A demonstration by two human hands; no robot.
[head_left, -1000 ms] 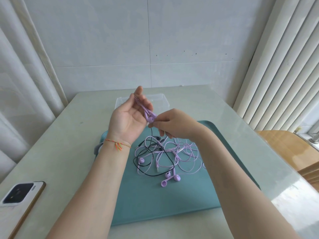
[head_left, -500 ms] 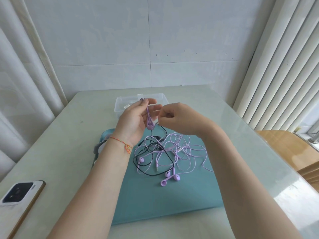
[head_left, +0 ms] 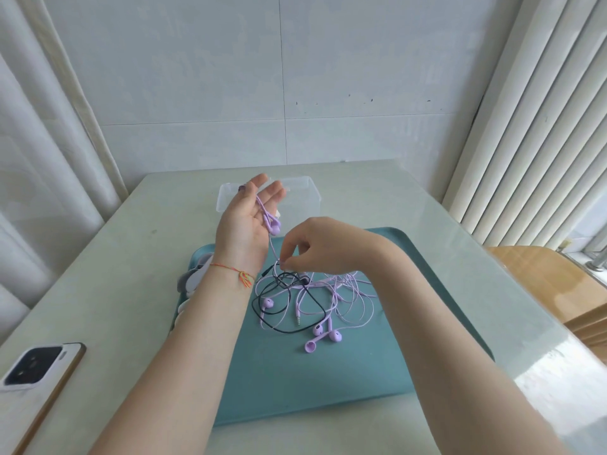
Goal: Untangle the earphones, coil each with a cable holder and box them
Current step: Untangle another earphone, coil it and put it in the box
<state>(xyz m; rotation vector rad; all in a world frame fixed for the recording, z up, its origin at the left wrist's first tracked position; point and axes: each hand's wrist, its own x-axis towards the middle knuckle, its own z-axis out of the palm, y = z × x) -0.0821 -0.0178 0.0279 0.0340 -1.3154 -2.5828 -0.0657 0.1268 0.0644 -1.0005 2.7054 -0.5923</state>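
Left hand raised, palm up, fingers straight; purple earbuds and cable draped across them. Right hand pinches that cable above tangled earphones on teal tray. Clear box on counter behind.

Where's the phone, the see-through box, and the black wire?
Phone (head_left: 36, 372), head view: on its back, near the camera block.
Clear plastic box (head_left: 303, 195), head view: on its right wall.
Black cable (head_left: 320, 308), head view: on the loop's right bend.
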